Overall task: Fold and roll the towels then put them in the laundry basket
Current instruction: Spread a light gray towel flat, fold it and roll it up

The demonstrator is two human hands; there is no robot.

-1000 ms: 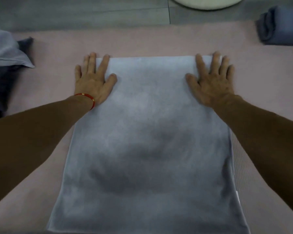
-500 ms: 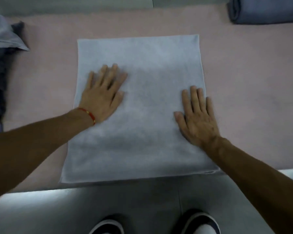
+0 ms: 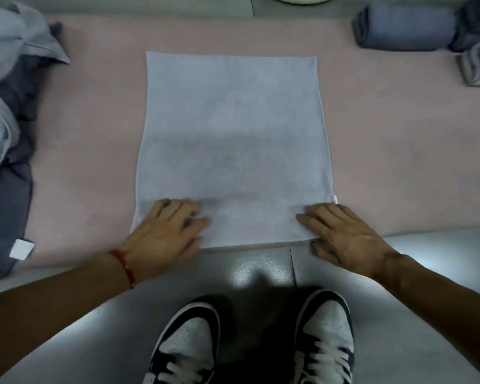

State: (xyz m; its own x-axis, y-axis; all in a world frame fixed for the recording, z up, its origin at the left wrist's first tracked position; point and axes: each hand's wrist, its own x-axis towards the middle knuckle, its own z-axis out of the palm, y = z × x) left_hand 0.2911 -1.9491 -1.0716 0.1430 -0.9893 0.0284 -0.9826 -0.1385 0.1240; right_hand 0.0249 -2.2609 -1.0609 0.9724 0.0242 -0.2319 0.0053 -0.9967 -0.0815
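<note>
One head-worn camera, looking steeply down.
It faced forward and down from above the person's shoes (image 3: pixel 250 342), close over the near edge of a pink mat (image 3: pixel 385 151) on the floor (image 3: pixel 261 273); no second view existed.

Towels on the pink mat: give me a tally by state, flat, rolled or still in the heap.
Flat, under both hands: 1, the light blue towel.
Rolled, far right: 2 that can be told apart, the dark blue roll and the light blue roll; cloth between them is unclear.
Heaped at left: pile, count cannot be told.
Total countable: 3.
</note>
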